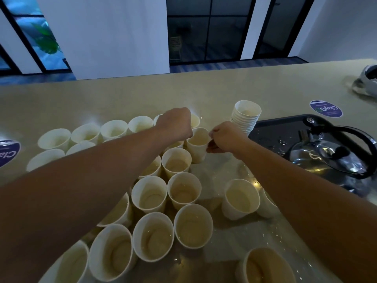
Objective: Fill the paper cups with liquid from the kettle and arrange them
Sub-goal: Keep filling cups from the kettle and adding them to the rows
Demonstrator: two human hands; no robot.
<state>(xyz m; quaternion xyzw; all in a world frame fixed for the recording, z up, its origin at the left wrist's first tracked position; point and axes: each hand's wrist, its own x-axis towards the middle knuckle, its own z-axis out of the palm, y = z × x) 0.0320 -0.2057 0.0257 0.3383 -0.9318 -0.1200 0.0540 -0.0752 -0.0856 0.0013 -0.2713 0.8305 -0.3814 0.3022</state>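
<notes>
Several white paper cups stand on the beige counter [275,84], many holding pale liquid. My right hand [225,137] grips the side of one filled cup [196,145] near the middle. My left hand [175,123] reaches over the far row with its fingers curled downward by that cup's rim; what they hold is hidden. A stack of empty cups [245,117] stands just behind my right hand. The glass kettle [334,152] with a black handle sits on a black tray [267,131] at the right, untouched.
Two filled cups [240,198] stand apart under my right forearm, another [265,266] at the bottom right. Water drops lie on the counter and tray. Round purple stickers [325,108] mark the counter. A white object [367,80] lies at the far right edge.
</notes>
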